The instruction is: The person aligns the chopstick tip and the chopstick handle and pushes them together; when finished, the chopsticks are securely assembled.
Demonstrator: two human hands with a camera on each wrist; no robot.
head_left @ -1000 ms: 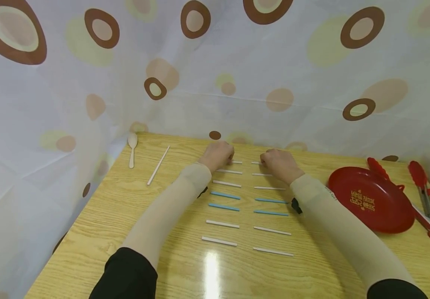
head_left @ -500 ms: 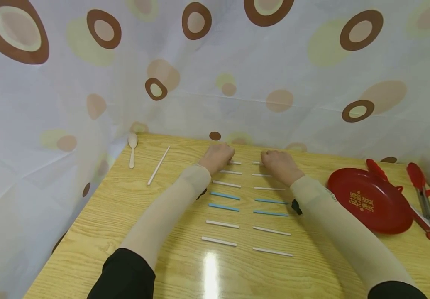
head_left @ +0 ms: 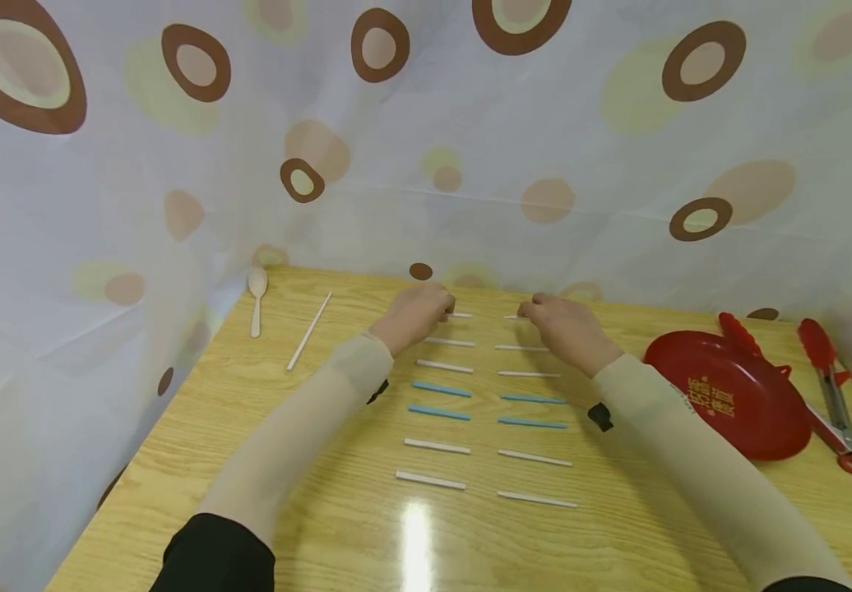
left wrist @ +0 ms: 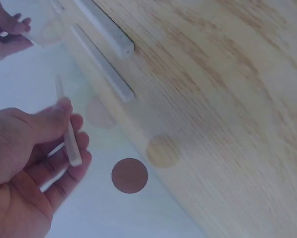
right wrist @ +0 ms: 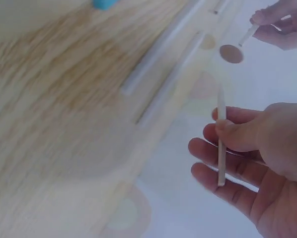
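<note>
My left hand point(head_left: 414, 314) is at the far end of the left column of sticks, and in the left wrist view it pinches a thin white stick point(left wrist: 72, 144) between thumb and fingers. My right hand point(head_left: 568, 330) mirrors it at the right column, holding another thin white stick point(right wrist: 221, 166) under the thumb across the fingers. Both held sticks show raised off the tabletop in the wrist views. Nearer me lie two columns of short sticks: white ones point(head_left: 450, 343) at the back, blue ones point(head_left: 441, 389) midway, white ones point(head_left: 431, 480) in front.
A pale spoon point(head_left: 256, 300) and a longer white stick point(head_left: 309, 330) lie at the left. On the right are a red oval plate point(head_left: 759, 411) and red-tipped tongs point(head_left: 833, 386), with another red utensil point(head_left: 738, 333) partly under the plate. A patterned curtain point(head_left: 396, 230) borders the table's back.
Both hands have lifted their white sticks from the table and drawn slightly apart, left hand leftward, right hand rightward. The other sticks stay put.
</note>
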